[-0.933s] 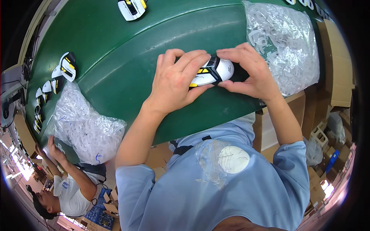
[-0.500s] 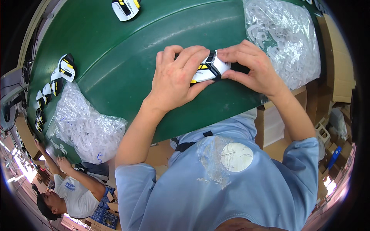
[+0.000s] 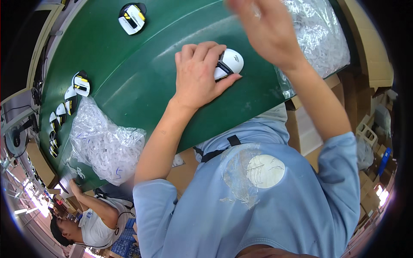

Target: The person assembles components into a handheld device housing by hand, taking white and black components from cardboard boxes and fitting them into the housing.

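Gripping white-black device (image 3: 234, 60): left hand (image 3: 200, 71) | right hand (image 3: 273, 36): blurred, can't tell grip | tabletop (image 3: 234, 96): open toward front edge (image 3: 236, 124)

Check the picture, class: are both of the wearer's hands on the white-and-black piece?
No, only the left hand grips the white-and-black piece, while the right hand is apart from it.

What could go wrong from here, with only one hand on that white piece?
Only the left hand grips the white piece, so it might slip or turn if bumped. The right hand overlaps the right bag in view and could catch its loose plastic. The left bag lies at the edge of the table and might slide off if knocked.
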`<act>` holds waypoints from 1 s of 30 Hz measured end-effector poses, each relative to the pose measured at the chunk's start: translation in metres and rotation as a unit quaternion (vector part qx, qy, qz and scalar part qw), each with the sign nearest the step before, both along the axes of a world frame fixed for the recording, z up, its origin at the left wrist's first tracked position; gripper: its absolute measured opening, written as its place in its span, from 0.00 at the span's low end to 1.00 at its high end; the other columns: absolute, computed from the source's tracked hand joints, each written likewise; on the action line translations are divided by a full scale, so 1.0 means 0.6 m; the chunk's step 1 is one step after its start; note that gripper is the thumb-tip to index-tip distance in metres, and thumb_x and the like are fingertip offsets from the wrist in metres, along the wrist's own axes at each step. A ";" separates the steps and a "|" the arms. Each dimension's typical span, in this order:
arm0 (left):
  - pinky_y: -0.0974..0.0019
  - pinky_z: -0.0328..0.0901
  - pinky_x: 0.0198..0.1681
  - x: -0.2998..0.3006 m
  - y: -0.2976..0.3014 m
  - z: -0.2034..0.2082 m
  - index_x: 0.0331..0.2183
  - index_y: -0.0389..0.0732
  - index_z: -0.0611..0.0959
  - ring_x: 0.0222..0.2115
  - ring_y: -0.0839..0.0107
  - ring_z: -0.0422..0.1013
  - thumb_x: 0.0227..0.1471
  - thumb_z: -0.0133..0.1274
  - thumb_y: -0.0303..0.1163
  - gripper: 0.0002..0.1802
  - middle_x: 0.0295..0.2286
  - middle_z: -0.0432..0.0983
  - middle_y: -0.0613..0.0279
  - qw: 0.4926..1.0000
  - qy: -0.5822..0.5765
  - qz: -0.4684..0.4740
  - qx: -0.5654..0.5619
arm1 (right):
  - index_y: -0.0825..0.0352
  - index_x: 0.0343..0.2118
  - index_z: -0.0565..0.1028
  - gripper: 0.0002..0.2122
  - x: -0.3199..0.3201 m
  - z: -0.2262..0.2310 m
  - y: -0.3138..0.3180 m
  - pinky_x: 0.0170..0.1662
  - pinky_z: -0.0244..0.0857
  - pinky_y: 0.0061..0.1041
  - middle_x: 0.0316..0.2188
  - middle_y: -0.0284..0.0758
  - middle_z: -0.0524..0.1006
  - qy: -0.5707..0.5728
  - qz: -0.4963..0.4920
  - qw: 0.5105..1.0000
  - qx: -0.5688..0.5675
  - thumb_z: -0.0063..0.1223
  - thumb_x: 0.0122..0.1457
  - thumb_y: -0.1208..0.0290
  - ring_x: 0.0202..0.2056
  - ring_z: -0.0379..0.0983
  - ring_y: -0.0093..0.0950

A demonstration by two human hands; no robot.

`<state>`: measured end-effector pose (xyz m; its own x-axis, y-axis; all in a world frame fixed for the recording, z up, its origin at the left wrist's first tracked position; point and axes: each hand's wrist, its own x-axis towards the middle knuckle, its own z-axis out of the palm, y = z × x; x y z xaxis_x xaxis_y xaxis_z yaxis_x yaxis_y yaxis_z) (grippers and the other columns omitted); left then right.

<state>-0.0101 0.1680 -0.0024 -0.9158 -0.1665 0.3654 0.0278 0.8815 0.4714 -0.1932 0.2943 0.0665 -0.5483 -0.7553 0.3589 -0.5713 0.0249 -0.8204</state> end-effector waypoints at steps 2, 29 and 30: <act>0.49 0.62 0.51 0.005 0.001 0.000 0.48 0.41 0.84 0.48 0.51 0.71 0.43 0.75 0.53 0.36 0.49 0.79 0.55 1.000 0.005 0.006 -0.010 | 0.65 0.54 0.76 0.14 0.068 0.024 -0.135 0.42 0.65 0.26 0.50 0.40 0.77 -0.159 0.115 0.885 -0.422 0.55 0.71 0.65 0.42 0.73 0.29; 0.40 0.61 0.63 -0.059 -0.306 0.013 0.65 0.29 0.70 0.58 0.36 0.68 0.50 0.64 0.72 0.61 0.56 0.73 0.32 0.906 -0.070 0.417 -0.011 | 0.70 0.39 0.85 0.05 -0.062 0.031 0.205 0.37 0.70 0.28 0.32 0.38 0.84 0.068 -0.092 0.992 0.062 0.64 0.63 0.75 0.33 0.78 0.29; 0.38 0.61 0.63 -0.067 -0.314 -0.001 0.65 0.30 0.70 0.58 0.34 0.68 0.50 0.63 0.72 0.61 0.56 0.73 0.32 0.906 -0.068 0.415 -0.042 | 0.69 0.38 0.86 0.05 -0.086 0.028 0.220 0.37 0.70 0.28 0.33 0.36 0.85 0.091 -0.110 0.985 0.093 0.65 0.63 0.73 0.33 0.78 0.29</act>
<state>-0.0501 -0.0203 -0.0028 -0.5258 -0.7951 0.3023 -0.7139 0.6057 0.3514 -0.2449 0.4265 0.0835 -0.6458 -0.6873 0.3326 -0.6723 0.3054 -0.6743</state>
